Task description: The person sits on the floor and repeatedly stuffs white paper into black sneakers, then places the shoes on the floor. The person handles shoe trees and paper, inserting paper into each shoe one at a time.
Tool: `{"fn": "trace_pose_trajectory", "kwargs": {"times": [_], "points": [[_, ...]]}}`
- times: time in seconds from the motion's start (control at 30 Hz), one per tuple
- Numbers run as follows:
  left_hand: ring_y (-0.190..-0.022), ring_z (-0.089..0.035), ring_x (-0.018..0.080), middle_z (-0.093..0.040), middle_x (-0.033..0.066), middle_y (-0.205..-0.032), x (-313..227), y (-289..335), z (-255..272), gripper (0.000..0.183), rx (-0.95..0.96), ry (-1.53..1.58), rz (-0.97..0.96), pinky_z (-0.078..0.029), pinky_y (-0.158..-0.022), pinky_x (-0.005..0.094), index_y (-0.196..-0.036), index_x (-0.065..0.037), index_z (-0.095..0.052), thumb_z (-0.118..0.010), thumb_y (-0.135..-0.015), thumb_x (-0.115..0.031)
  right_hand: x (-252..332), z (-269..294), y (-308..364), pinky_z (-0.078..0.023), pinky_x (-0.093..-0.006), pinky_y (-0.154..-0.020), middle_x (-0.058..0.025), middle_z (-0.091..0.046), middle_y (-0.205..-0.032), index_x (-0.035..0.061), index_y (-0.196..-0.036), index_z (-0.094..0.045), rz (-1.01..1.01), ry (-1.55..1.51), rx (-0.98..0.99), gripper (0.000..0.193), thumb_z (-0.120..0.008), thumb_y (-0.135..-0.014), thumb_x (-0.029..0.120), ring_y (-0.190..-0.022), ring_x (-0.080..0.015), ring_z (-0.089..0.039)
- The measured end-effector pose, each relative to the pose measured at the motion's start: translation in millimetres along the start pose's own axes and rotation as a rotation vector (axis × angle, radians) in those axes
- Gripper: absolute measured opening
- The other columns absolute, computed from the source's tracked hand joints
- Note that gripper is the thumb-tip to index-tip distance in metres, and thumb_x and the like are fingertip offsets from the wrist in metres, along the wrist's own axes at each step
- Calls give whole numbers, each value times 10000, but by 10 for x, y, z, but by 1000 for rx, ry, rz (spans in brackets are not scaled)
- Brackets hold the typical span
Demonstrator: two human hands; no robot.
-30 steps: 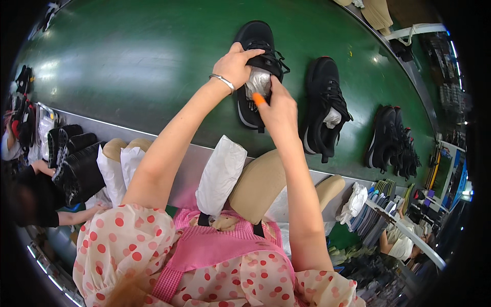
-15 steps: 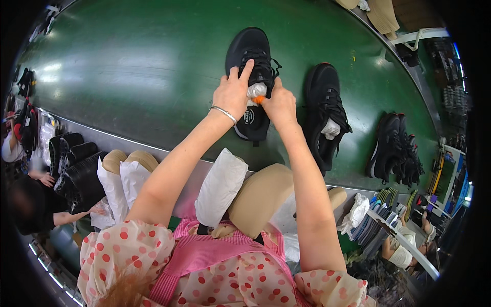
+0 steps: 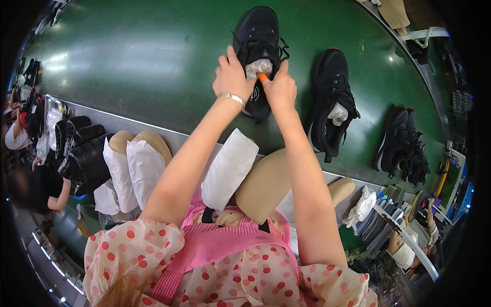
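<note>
A black lace-up sneaker [image 3: 258, 28] lies on the green worktop, its toe pointing away from me. Crumpled white paper [image 3: 259, 67] fills the throat behind its tongue. My left hand [image 3: 232, 79] grips the left side of the shoe's opening, with the thumb at the paper. On the opposite side my right hand [image 3: 281, 89] clasps the collar. Its thumb, wearing an orange cover [image 3: 262, 77], presses on the paper. To the right lies another black sneaker [image 3: 327, 82], with a white paper wad [image 3: 338, 113] in it.
More black sneakers [image 3: 396, 138] stand farther right on the green worktop [image 3: 153, 66]. Along its near edge are beige insoles [image 3: 266, 179] and white paper-wrapped pieces [image 3: 230, 169]. Black stacked items [image 3: 89, 158] sit at left, near another person's arm [image 3: 61, 197]. Hangers [image 3: 391, 197] are at lower right.
My left fingers have left the laces and now hold the side of the opening, the thumb at the paper. The whole view has shifted slightly.
</note>
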State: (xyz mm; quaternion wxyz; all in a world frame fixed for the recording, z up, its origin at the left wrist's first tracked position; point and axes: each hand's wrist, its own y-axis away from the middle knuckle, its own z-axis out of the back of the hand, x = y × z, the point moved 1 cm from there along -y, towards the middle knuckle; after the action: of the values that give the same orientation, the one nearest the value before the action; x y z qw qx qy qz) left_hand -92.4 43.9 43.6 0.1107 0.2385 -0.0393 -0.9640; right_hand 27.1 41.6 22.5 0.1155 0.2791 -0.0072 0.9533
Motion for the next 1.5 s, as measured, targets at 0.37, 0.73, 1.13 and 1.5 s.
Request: {"fn": "trace_pose_trajectory", "kwargs": {"times": [0.37, 0.73, 1.13, 1.5], "points": [[-876, -671, 352, -686, 186, -930, 214, -196, -447, 480, 110, -155, 42, -538, -763, 417, -1057, 15, -588, -664, -787, -374, -31, -265, 28, -489, -516, -699, -223, -655, -720, -14, -982, -491, 38, 145, 2, 386, -644, -827, 305, -718, -421, -646], [-918, -651, 250, -660, 175, -1045, 877, 140, 90, 811, 182, 415, 35, -509, -828, 338, -1266, 44, -502, -706, -747, -546, -33, 466, 739, -510, -452, -780, -251, -648, -1006, 20, -1181, -556, 168, 2, 198, 506, -652, -830, 372, -912, -403, -633], [-798, -674, 200, -687, 106, -948, 1413, 1699, -36, 482, 620, 1234, 561, -549, -699, 331, -1107, 10, -601, -779, -771, -286, -14, 531, 2211, -474, -436, -882, -265, -612, -1109, -25, -1181, -571, 160, -281, 408, 430, -628, -856, 249, -1015, -404, -601], [-968, -638, 233, -639, 106, -1087, 835, 1839, 699, 401, 117, 1692, 439, -540, -827, 379, -1163, -21, -557, -724, -811, -118, -37, 1482, 3048, -493, -359, -885, -240, -622, -1131, -13, -1335, -383, -8, -481, 361, 846, -807, -710, 368, -1043, -307, -636]]}}
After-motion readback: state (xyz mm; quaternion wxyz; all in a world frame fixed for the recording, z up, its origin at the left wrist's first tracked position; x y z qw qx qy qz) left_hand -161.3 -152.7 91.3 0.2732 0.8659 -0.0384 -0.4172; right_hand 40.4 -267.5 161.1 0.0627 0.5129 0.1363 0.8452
